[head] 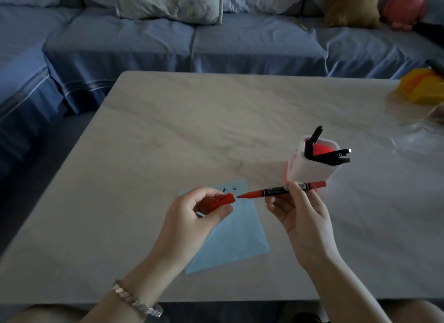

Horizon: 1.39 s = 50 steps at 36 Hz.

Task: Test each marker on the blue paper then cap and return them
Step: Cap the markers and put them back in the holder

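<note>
A red marker (pixel 271 192) lies level in the air, its bare tip pointing left, gripped by my right hand (pixel 300 217) around the black middle of its barrel. My left hand (pixel 192 214) pinches the red cap (pixel 217 202), whose open end faces the tip a small gap away. Under both hands lies the blue paper (pixel 240 236), with two small black marks near its far edge. Just behind my right hand stands a white pen holder (pixel 310 165) with a red inside; several black markers (pixel 329 155) lean out of it.
The pale marble-look table (pixel 168 142) runs to a near edge by my wrists. A yellow object (pixel 420 88) and clear plastic sit at the far right. A blue sofa (pixel 192 43) with cushions lines the far side.
</note>
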{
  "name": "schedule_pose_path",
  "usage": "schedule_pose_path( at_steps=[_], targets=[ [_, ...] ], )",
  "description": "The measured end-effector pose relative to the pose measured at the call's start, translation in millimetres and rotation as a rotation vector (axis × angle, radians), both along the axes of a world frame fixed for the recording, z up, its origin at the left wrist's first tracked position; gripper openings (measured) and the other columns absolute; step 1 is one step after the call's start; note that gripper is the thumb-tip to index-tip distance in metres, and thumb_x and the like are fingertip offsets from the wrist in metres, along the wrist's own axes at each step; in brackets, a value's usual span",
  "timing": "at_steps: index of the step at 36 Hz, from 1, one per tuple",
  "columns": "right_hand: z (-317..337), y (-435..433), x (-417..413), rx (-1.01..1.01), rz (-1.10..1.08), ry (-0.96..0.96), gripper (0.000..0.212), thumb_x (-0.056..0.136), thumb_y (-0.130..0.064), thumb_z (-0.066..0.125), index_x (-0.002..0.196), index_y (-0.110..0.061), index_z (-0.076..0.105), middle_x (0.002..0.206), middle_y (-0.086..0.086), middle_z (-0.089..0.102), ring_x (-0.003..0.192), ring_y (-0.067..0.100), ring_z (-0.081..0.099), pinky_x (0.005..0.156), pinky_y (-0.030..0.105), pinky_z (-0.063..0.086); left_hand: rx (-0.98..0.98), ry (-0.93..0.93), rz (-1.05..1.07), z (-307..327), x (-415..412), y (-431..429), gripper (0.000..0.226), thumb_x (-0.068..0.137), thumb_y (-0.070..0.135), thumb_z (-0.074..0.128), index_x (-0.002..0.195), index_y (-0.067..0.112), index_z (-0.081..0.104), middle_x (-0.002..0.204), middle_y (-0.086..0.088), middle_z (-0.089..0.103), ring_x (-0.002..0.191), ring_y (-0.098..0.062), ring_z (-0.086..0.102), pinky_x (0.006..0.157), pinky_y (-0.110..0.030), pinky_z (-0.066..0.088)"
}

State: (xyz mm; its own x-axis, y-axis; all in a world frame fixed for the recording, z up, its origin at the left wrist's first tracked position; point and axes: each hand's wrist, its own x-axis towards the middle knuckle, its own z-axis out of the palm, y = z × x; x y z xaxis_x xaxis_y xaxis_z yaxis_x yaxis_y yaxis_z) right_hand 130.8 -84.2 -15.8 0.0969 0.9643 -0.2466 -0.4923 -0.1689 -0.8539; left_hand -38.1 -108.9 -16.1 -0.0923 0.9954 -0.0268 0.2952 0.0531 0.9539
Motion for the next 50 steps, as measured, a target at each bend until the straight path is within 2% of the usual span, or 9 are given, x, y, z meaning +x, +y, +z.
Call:
schedule_pose_path(
  at_steps=[8, 14, 18, 24, 32, 35, 38, 43, 50],
  targets=[
    [4, -5, -2, 0.018, 0.054, -0.04, 0.015, 0.095, -0.008, 0.042, 0.082, -0.007, 0.05, 0.06, 0.004, 0.066, 0.051, 0.013, 0.062, 0.054, 0.022, 0.056, -0.019, 0.051, -0.024, 5, 4, -3, 0.019, 0.074, 0.017, 0.074, 0.078, 0.034, 0.068, 0.079, 0.013, 0.069, 0.062, -0.001, 0.059, 0.056, -0.011, 0.043],
    [9, -9, -3, 0.008, 0.1, 0.022, 0.017, 0.094, -0.006, 0.042, 0.079, -0.006, 0.051, 0.061, 0.005, 0.067, 0.053, 0.014, 0.063, 0.054, 0.022, 0.056, -0.004, 0.082, -0.069, 11, 5, -8, 0.014, 0.073, 0.031, 0.072, 0.084, 0.038, 0.069, 0.081, 0.013, 0.072, 0.074, -0.012, 0.066, 0.068, -0.031, 0.054],
    [11, -13, -4, 0.024, 0.141, 0.014, 0.015, 0.089, -0.006, 0.047, 0.077, -0.004, 0.055, 0.067, 0.006, 0.071, 0.06, 0.014, 0.067, 0.058, 0.022, 0.057, 0.1, 0.154, -0.092, 18, 8, -11, 0.016, 0.066, 0.046, 0.061, 0.082, 0.044, 0.066, 0.082, 0.018, 0.068, 0.077, -0.009, 0.062, 0.067, -0.02, 0.05],
    [14, -15, -6, 0.058, 0.152, 0.051, 0.014, 0.071, -0.015, 0.053, 0.076, -0.003, 0.057, 0.065, 0.004, 0.07, 0.061, 0.014, 0.068, 0.061, 0.022, 0.058, 0.164, 0.202, -0.024, 17, 9, -11, 0.016, 0.074, 0.022, 0.072, 0.086, 0.031, 0.068, 0.073, 0.017, 0.068, 0.072, -0.002, 0.063, 0.06, -0.006, 0.044],
    [6, -16, -6, 0.126, 0.156, 0.079, 0.04, 0.045, -0.042, 0.084, 0.069, -0.015, 0.068, 0.07, 0.006, 0.071, 0.065, 0.016, 0.069, 0.06, 0.022, 0.057, 0.111, 0.127, 0.028, 20, 14, -12, 0.016, 0.076, 0.012, 0.073, 0.083, 0.027, 0.071, 0.059, 0.012, 0.066, 0.055, -0.004, 0.058, 0.05, -0.01, 0.04],
    [4, -15, -8, 0.154, 0.168, 0.071, 0.039, 0.045, -0.045, 0.084, 0.068, -0.018, 0.069, 0.071, 0.006, 0.071, 0.066, 0.016, 0.07, 0.06, 0.022, 0.056, 0.018, 0.044, 0.019, 22, 13, -10, 0.02, 0.078, 0.013, 0.07, 0.078, 0.033, 0.07, 0.062, 0.008, 0.068, 0.053, -0.014, 0.058, 0.052, -0.019, 0.043],
    [2, -15, -10, 0.147, 0.175, 0.072, 0.039, 0.045, -0.046, 0.085, 0.069, -0.019, 0.069, 0.072, 0.007, 0.071, 0.066, 0.016, 0.07, 0.061, 0.021, 0.056, -0.054, -0.024, -0.009, 26, 11, -7, 0.012, 0.079, 0.009, 0.068, 0.079, 0.021, 0.072, 0.046, 0.012, 0.059, 0.04, 0.0, 0.049, 0.043, -0.006, 0.033],
    [-4, -18, -10, 0.149, 0.158, 0.069, 0.036, 0.048, -0.044, 0.083, 0.069, -0.019, 0.069, 0.073, 0.008, 0.072, 0.066, 0.018, 0.07, 0.06, 0.022, 0.057, -0.204, -0.181, -0.022, 23, 7, 3, 0.012, 0.08, 0.005, 0.066, 0.074, 0.012, 0.073, 0.043, 0.005, 0.05, 0.036, -0.006, 0.031, 0.038, -0.015, 0.024],
    [-14, -17, -12, -0.021, 0.097, 0.172, 0.024, 0.059, -0.024, 0.073, 0.071, -0.009, 0.06, 0.073, 0.014, 0.068, 0.057, 0.017, 0.066, 0.059, 0.022, 0.057, 0.155, 0.278, -0.091, 5, 12, -1, 0.008, 0.08, 0.024, 0.064, 0.074, 0.022, 0.07, 0.058, -0.005, 0.061, 0.045, -0.01, 0.045, 0.045, -0.02, 0.035]
  ],
)
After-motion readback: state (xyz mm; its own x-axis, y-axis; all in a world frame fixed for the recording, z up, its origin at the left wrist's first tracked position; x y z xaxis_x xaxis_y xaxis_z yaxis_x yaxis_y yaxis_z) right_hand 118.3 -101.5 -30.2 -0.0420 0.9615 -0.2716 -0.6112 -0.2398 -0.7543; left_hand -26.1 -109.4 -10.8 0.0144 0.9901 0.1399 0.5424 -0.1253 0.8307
